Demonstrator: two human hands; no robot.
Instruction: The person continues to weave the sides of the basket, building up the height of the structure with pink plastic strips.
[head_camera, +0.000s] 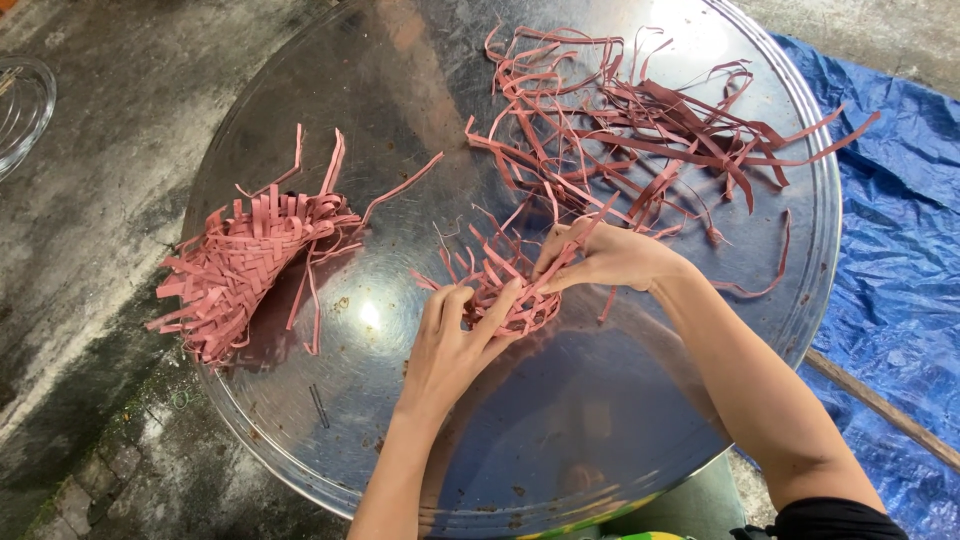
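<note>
A small half-woven piece of pink strips (497, 283) lies near the middle of a big round metal tray (560, 420). My left hand (455, 340) presses on its near side, fingers spread over the weave. From the right, my right hand (605, 257) pinches one pink strip at the piece's upper right edge. A larger woven pink piece (240, 265) with loose strip ends rests on the tray's left side, apart from both hands.
A loose tangle of pink strips (640, 125) covers the tray's far right part. A blue tarp (900, 250) lies to the right with a wooden stick (880, 405) on it. Grey concrete ground (90, 200) lies left; a clear glass rim (22, 105) shows at far left.
</note>
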